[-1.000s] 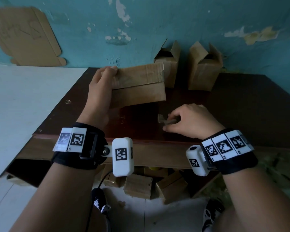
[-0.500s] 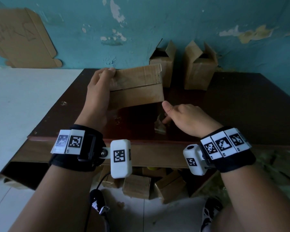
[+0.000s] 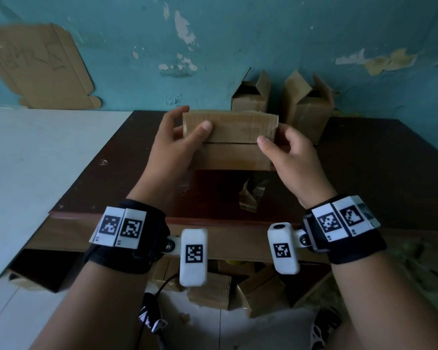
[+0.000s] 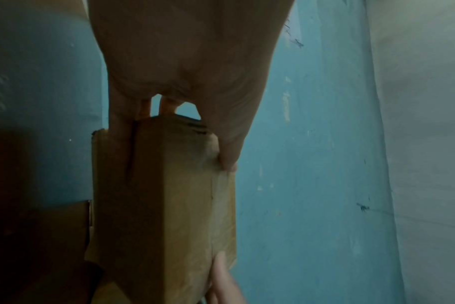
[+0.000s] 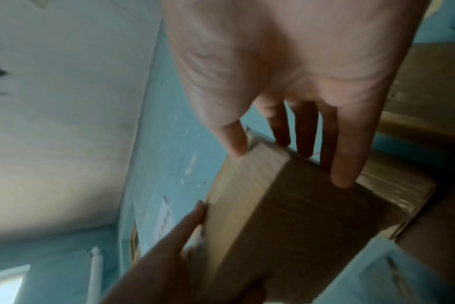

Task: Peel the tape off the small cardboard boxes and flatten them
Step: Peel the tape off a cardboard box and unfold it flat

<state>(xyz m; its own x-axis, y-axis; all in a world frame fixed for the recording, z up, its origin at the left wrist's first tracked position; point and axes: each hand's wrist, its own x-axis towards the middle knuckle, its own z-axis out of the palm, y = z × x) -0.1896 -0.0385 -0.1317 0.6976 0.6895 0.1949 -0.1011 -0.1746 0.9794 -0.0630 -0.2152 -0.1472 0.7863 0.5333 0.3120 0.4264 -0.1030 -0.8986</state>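
A small brown cardboard box (image 3: 234,137) is held up above the dark table (image 3: 369,173), its two closed flaps meeting in a seam that faces me. My left hand (image 3: 180,137) grips its left end, thumb on the front and fingers behind. My right hand (image 3: 278,145) grips its right end the same way. In the left wrist view the box (image 4: 169,195) sits between thumb and fingers. In the right wrist view the box (image 5: 286,205) is pinched by thumb and fingers. A crumpled strip of peeled tape (image 3: 249,198) lies on the table below the box.
Two open cardboard boxes (image 3: 250,97) (image 3: 306,107) stand at the table's back edge against the blue wall. A flattened cardboard sheet (image 3: 38,64) leans on the wall at the left. More boxes (image 3: 210,291) lie on the floor under the table. A white surface (image 3: 36,160) adjoins the table's left side.
My right hand let go of the peeled tape on the table, rose and took hold of the box's right end. The box turned so its seam faces me squarely.
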